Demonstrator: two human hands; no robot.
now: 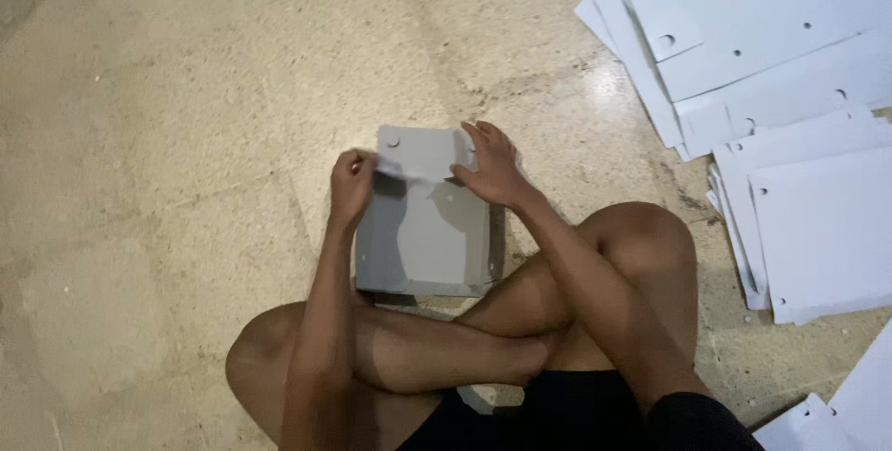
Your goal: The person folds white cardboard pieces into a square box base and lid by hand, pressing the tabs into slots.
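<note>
both hands on grey panel [423,228] — left hand [351,186] pinching strip [409,172], right hand [492,170] flat

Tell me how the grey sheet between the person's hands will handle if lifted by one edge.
The grey sheet lies flat with crisp edges, so it is probably fairly stiff, like card. It looks thin, so likely light. The left hand pinches a thin strip that arches freely, so that part seems floppy; the right hand presses down.

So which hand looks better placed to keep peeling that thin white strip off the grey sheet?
Probably the left hand: it already pinches the white strip at its end. The right hand lies flat on the grey sheet, pinning it to the floor.
</note>
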